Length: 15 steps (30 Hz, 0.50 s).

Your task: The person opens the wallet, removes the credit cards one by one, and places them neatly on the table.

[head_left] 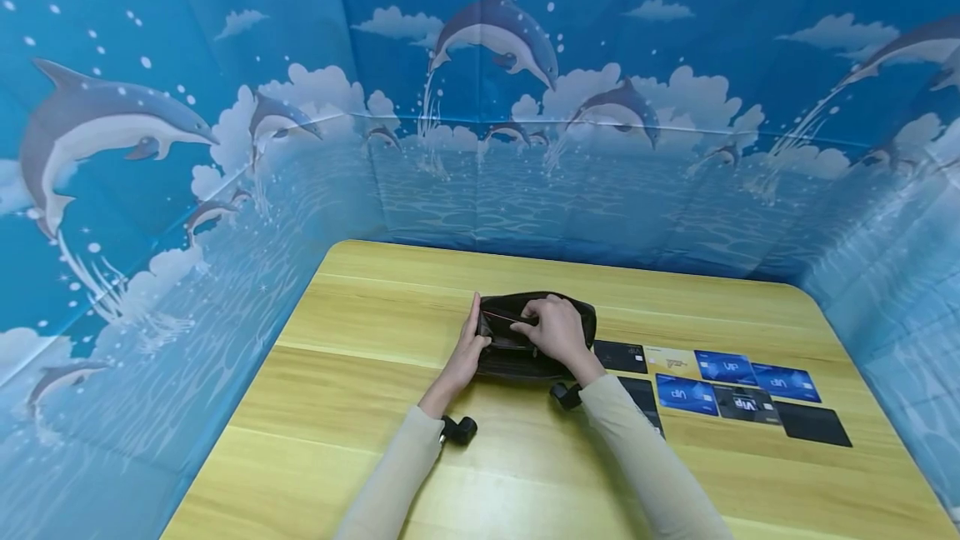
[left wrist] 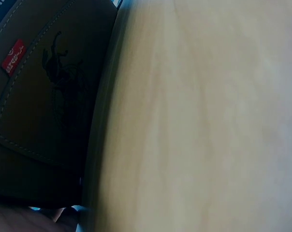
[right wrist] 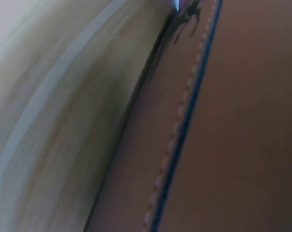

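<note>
A dark brown leather wallet (head_left: 517, 367) lies spread wide at its mouth on the table. My left hand (head_left: 467, 348) grips its left end, thumb inside the mouth and fingers along the outer side. My right hand (head_left: 557, 330) reaches into the mouth, thumb and forefinger pinching at the inner divider, which has a thin red line along it; whether a small part is between the fingertips is too small to tell. In the left wrist view the wallet's outside (left wrist: 44, 130) shows stitching and a red tag (left wrist: 13, 57). A stitched seam crosses the wallet's side (right wrist: 233, 135) in the right wrist view.
Right of the wallet lie several cards in two rough rows, among them a yellow card (head_left: 671, 362), a blue card (head_left: 725, 367) and a plain black card (head_left: 813, 423). A dark card (head_left: 641, 397) is partly under my right sleeve. A dolphin-print curtain (head_left: 480, 190) surrounds the wooden table (head_left: 315, 423).
</note>
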Available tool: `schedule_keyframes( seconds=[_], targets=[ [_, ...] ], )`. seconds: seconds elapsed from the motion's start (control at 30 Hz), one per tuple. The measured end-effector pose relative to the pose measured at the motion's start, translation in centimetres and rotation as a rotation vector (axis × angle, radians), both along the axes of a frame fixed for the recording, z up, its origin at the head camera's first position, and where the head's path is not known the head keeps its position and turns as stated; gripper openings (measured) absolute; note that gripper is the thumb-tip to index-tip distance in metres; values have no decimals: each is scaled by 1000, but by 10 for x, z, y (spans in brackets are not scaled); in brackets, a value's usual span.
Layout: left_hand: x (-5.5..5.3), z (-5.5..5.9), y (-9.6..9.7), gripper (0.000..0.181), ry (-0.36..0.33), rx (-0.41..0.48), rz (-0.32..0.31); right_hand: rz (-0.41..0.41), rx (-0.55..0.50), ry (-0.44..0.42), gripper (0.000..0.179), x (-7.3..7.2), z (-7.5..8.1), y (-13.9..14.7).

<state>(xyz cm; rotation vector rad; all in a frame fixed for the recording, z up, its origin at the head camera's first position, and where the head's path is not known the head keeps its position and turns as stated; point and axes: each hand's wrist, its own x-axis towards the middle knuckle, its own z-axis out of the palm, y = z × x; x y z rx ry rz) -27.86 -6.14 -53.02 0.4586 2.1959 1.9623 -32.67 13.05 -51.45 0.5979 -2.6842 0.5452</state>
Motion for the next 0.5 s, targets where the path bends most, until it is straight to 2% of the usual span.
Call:
schedule_keyframes(
  seconds=[0.17,0.5],
  targets=[
    [0,1,0,71,5,3,7,15,6,12,18,1,-1,0],
    [1,1,0,72,7,5,6,106,6,120,16,4,-4,1]
  ],
)
